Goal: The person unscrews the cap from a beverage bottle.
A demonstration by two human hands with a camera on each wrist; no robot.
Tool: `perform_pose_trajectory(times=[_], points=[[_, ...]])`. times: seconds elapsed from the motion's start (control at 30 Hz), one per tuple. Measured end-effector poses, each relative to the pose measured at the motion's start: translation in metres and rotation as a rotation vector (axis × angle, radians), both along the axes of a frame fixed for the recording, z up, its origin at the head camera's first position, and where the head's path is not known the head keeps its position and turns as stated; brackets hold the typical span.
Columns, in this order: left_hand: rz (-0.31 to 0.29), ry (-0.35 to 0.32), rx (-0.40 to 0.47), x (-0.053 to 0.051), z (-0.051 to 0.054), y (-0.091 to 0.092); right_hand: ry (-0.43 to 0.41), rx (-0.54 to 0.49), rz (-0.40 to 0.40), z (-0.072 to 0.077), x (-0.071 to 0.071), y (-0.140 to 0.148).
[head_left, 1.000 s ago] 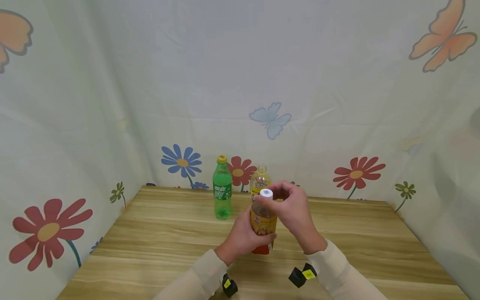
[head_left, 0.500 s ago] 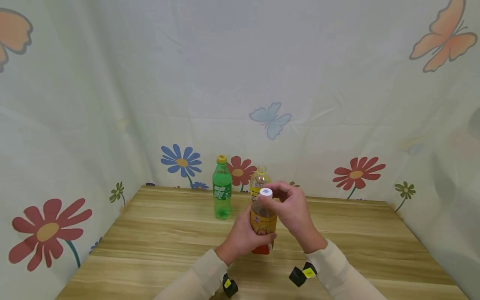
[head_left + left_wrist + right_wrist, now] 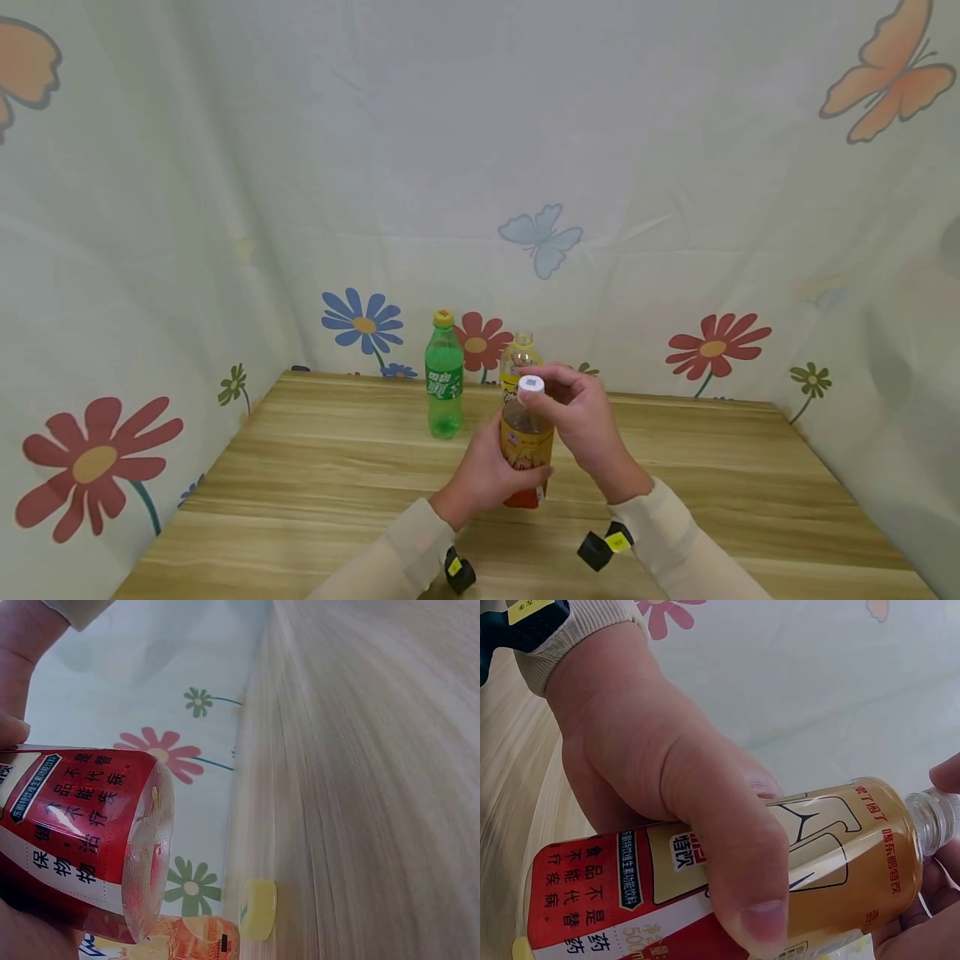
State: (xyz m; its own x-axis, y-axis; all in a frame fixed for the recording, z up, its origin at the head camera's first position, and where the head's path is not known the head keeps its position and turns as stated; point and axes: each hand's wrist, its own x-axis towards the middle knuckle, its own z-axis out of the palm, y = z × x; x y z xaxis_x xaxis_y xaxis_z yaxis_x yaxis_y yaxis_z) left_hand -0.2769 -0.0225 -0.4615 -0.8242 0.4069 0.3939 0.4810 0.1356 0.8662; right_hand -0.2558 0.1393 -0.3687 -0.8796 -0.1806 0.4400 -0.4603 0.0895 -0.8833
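Observation:
My left hand grips a drink bottle with a gold and red label around its middle. The left wrist view shows the bottle's base raised above the wooden table. At its top, my right hand pinches the white cap between thumb and fingers. Clear neck threads show beside my right fingers in the right wrist view, where the cap is out of frame. Behind the held bottle stands a capless, yellow-labelled bottle, partly hidden.
A green bottle with a yellow cap stands upright at the back left of the wooden table. A loose yellow cap lies on the tabletop near an orange-labelled bottle. A flower-print cloth surrounds the table.
My right thumb has shifted slightly rightward across the white cap, and the cap has risen very slightly. My left hand and the bottle have stayed in place.

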Motion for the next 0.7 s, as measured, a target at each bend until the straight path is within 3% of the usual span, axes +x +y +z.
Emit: perform_pose_trajectory(times=[0.33,0.7], points=[[-0.008,0.020,0.002,-0.0032,-0.0047,-0.0007,0.002,0.085,-0.041,-0.0007,-0.0005,0.0027],[0.002,0.010,0.000,-0.0016,-0.0021,0.0003,0.058,0.156,-0.313,0.0037,0.0012,0.0011]])
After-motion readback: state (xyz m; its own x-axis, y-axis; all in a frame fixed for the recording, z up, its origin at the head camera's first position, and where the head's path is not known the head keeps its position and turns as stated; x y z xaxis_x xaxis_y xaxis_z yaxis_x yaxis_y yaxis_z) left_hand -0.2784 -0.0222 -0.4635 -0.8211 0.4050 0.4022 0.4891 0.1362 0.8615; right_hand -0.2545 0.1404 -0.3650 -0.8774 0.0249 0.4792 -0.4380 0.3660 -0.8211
